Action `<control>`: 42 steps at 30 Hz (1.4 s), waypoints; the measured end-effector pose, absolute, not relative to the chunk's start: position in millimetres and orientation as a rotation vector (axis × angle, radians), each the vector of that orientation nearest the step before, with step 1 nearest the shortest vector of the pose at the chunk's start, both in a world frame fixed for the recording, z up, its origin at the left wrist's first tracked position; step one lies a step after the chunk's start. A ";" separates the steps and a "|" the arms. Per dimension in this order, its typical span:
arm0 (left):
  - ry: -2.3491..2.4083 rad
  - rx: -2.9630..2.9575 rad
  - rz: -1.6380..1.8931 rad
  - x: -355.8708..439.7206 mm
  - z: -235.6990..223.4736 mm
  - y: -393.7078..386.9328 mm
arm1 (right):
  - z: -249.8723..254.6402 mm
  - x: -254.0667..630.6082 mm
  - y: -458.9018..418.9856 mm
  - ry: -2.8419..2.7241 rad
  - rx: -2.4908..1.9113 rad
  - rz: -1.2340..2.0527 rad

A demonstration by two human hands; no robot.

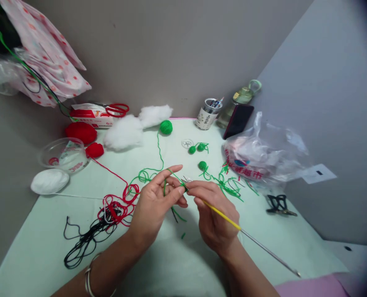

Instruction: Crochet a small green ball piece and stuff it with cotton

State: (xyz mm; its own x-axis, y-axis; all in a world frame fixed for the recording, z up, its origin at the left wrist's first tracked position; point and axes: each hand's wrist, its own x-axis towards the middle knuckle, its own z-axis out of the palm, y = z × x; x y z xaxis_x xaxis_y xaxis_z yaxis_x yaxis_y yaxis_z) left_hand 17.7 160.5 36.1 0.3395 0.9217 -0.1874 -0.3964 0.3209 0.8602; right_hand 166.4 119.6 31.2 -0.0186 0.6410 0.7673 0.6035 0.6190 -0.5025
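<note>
Black yarn (93,236): it lies in loose loops toward the left edge of the table (37,251), touching some loose red yarn (132,192).
Left hand (150,204): the thumb and bent fingers are pinched together on the small green piece; the index finger is stretched, with green yarn (145,176) passing over it.
Green ball (166,127): it rests near the far edge of the table, one strand leading from it toward the left hand.
Small green piece (185,188): it is at the left thumb's tip, above the table's middle, just beside the right fingertips; it looks dark green and tiny, and because fingers cover it, I cannot tell its shape.
Right hand (217,214): its fingers are closed around the crochet hook (240,229).
Crochet hook: yellow grip, silver shaft, sloping toward the table's near right corner; its working tip is hidden.
Black hair clip (278,205): it lies near the right edge.
</note>
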 end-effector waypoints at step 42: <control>0.717 0.623 0.931 15.6 43.9 164.6 | 26.6 163.8 123.4 -1.125 -1.049 0.536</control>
